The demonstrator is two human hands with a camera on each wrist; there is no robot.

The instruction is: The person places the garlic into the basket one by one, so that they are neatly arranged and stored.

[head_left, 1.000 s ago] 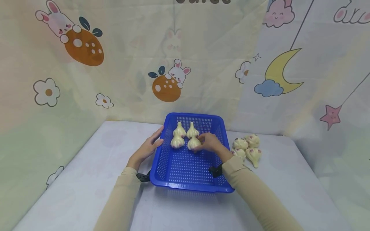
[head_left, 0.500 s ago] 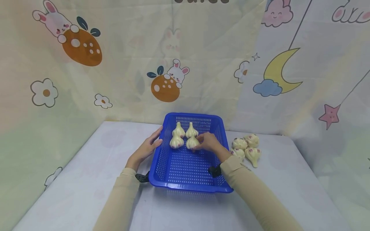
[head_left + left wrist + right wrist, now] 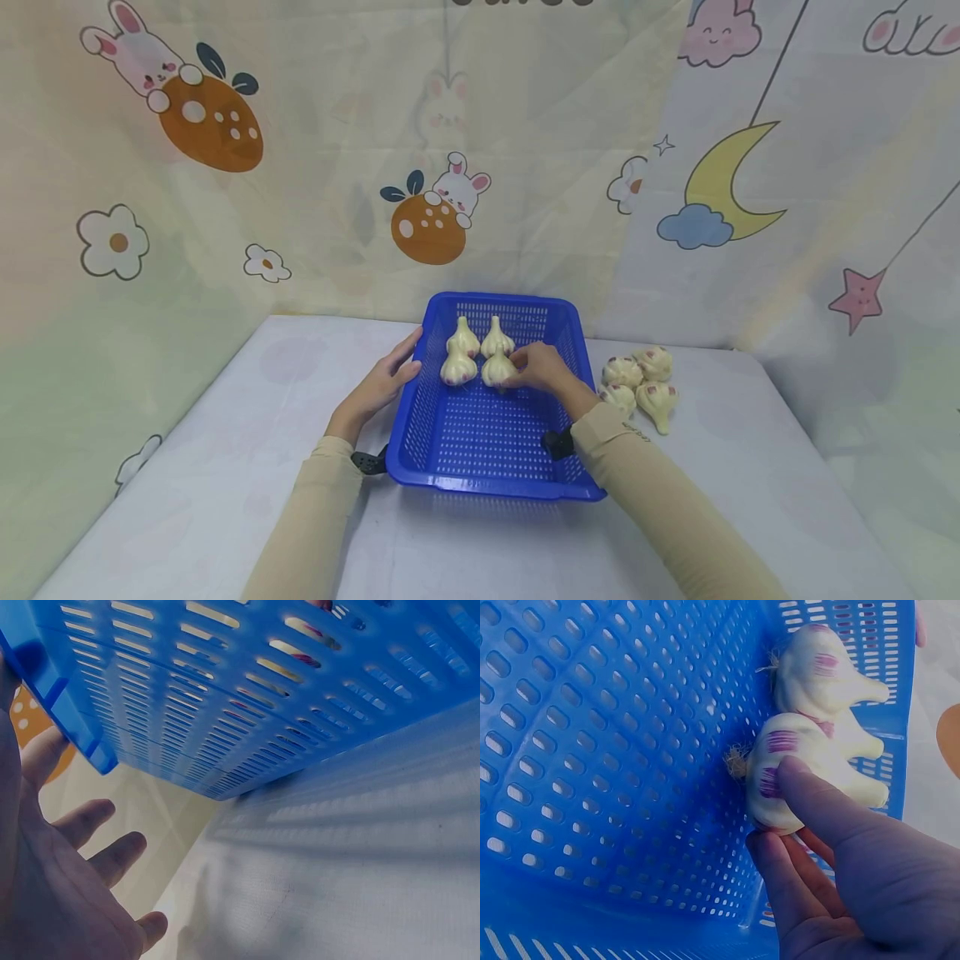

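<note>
A blue perforated plastic basket (image 3: 491, 487) stands on the table with several garlic bulbs (image 3: 458, 369) grouped toward its far end, two abreast. My right hand (image 3: 543, 368) reaches inside and pinches the nearer right garlic bulb (image 3: 496, 372) between thumb and fingers. In the right wrist view, that bulb (image 3: 810, 769) has purple stripes, its roots pointing left and its stem right. Another bulb (image 3: 817, 671) lies beside it. My left hand (image 3: 375, 390) rests against the basket's left rim; in the left wrist view its fingers (image 3: 120, 855) are spread, some free of the rim.
Outside the basket, on the right, several more garlic bulbs (image 3: 657, 402) lie clustered on the white tabletop (image 3: 720, 483). A printed cloth backdrop (image 3: 540, 217) rises behind the table and along its sides. Black straps (image 3: 557, 444) show at both wrists.
Almost nothing moves: the right hand stays on the same garlic bulb and the left hand stays at the rim. The head view has shifted very slightly.
</note>
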